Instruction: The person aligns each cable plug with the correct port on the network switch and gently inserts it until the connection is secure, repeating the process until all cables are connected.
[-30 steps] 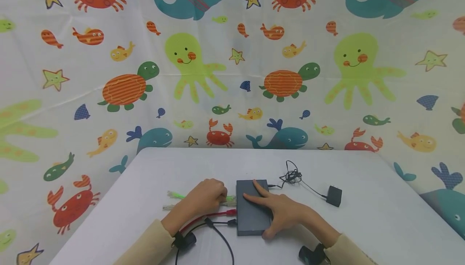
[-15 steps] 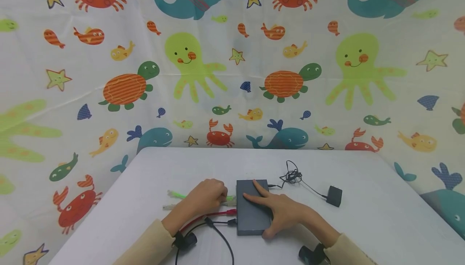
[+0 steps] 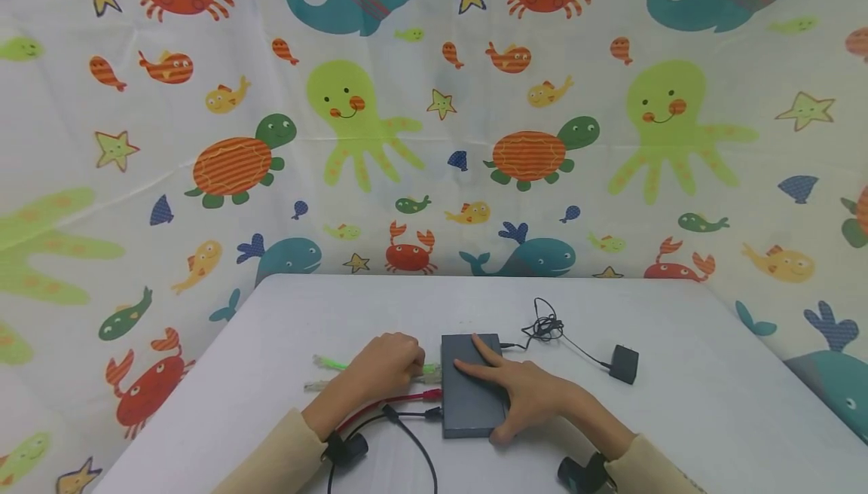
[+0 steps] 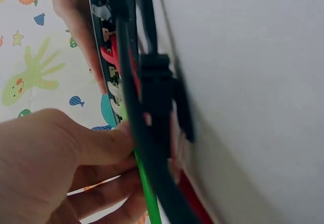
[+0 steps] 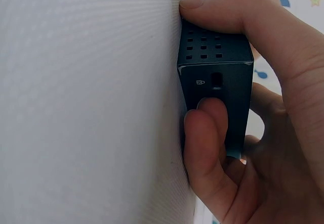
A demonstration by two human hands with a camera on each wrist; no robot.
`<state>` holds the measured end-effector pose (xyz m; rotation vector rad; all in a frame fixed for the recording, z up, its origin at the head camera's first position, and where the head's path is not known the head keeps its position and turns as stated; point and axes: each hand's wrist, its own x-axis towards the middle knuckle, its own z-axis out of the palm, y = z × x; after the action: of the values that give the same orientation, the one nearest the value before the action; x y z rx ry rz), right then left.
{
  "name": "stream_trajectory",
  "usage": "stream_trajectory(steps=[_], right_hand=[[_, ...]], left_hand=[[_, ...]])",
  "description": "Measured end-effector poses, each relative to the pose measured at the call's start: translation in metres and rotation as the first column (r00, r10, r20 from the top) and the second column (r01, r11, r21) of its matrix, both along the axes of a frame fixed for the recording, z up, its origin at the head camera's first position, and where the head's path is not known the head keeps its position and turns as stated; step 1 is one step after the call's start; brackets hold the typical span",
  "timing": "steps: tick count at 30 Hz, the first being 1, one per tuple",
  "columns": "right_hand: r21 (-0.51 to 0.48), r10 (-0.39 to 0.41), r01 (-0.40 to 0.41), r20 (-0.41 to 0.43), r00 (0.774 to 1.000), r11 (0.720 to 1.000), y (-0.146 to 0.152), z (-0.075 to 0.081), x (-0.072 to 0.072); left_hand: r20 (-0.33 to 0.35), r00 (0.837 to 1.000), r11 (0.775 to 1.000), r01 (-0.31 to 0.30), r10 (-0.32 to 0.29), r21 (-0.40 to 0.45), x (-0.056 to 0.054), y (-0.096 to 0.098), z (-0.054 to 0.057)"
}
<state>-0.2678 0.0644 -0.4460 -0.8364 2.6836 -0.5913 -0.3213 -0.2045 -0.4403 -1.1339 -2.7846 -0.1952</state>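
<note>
A dark network switch lies on the white table, its row of ports facing left. My left hand is at the ports, thumb and fingers pinching the green Ethernet cable close to its plug. My right hand grips the switch from the right: two fingers stretch over the top, the thumb presses the vented near side, and other fingers curl against the right end. A red Ethernet cable, a black cable and a pale grey cable also run to the ports; my left hand partly hides the grey one.
From the switch's far right side a thin black cord leads in a tangled bundle to a black power adapter. Black and red cables pass beneath my left wrist toward the near edge. A sea-animal curtain hangs behind the table.
</note>
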Motion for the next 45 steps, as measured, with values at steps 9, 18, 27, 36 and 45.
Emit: stream_trajectory(steps=[9,18,27,36,45], right_hand=[[0.0,0.003,-0.003,-0.001,1.0,1.0,-0.0007,0.0005,0.0007],[0.001,0.005,-0.005,-0.008,1.0,1.0,-0.001,0.0002,0.0006],[-0.004,0.003,-0.003,0.0,1.0,1.0,-0.001,0.0007,0.0013],[0.001,-0.002,0.002,-0.003,1.0,1.0,-0.0009,0.0017,0.0008],[-0.011,-0.002,0.002,0.007,1.0,1.0,-0.0008,0.0009,-0.0001]], left_hand=[[-0.002,1.0,1.0,-0.006,0.006,0.019,0.0013,-0.0016,-0.0004],[0.018,1.0,1.0,-0.014,0.013,0.026,0.0028,-0.0024,0.0012],[0.01,1.0,1.0,0.002,-0.002,0.025,0.002,-0.0012,-0.0001],[0.012,1.0,1.0,-0.014,0.013,0.026,0.0015,-0.0009,0.0026],[0.014,1.0,1.0,-0.012,0.011,0.026,0.0,0.0001,0.0004]])
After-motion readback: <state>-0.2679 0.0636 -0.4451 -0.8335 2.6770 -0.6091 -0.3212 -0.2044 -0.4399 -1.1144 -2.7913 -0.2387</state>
